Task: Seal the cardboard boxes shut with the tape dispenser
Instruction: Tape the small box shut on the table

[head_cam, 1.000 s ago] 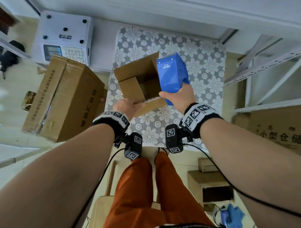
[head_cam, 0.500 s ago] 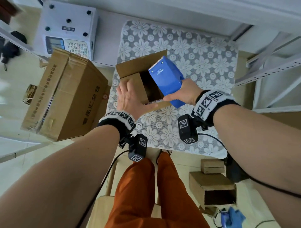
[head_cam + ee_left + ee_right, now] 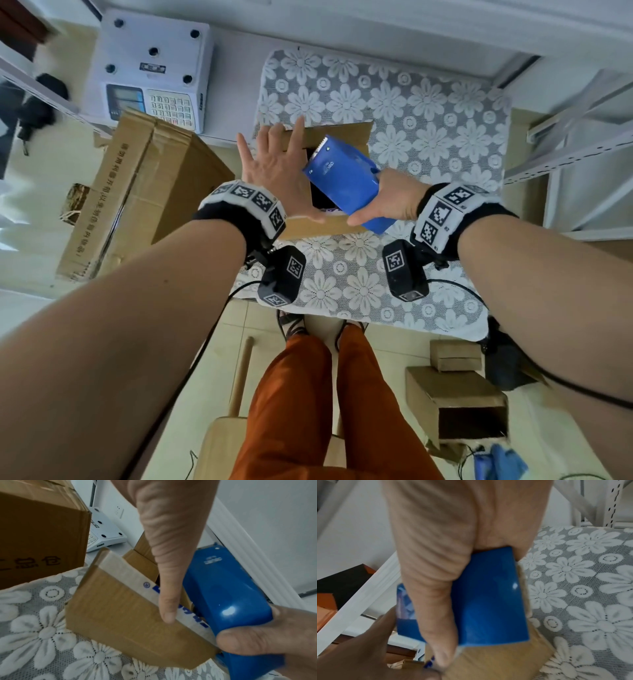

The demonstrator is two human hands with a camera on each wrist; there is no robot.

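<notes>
box [image 3: 329, 226] opening half-hidden under left hand [image 3: 274, 171]

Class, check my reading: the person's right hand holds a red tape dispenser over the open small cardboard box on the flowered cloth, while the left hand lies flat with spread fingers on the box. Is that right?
Not quite. The tape dispenser is blue, not red, as the head view shows. The rest stands: the right hand holds it over the open small cardboard box on the flowered cloth, and the left hand lies flat with spread fingers on the box.
</notes>
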